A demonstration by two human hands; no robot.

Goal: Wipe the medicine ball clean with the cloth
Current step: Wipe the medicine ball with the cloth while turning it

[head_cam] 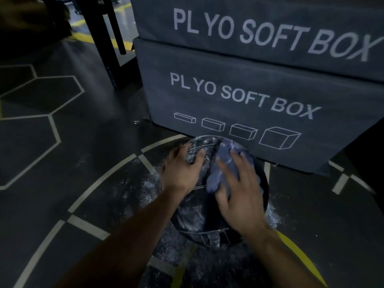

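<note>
dark gym floor (62, 163), medicine ball (199, 217) resting by the plyo boxes (249, 96). left hand (180, 173) spread steadying it, right hand (239, 196) flat pressing the cloth (220, 175). chalky ball could roll if pushed sideways.

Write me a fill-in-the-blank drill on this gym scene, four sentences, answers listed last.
1. The right hand presses a crumpled blue ___ onto the medicine ball.
2. The left hand rests on the ball's ___ side.
3. The ball sits on the ___, just in front of the lower plyo box.
4. White ___ is scattered on the floor around the ball.

Answers: cloth; left; floor; powder
</note>
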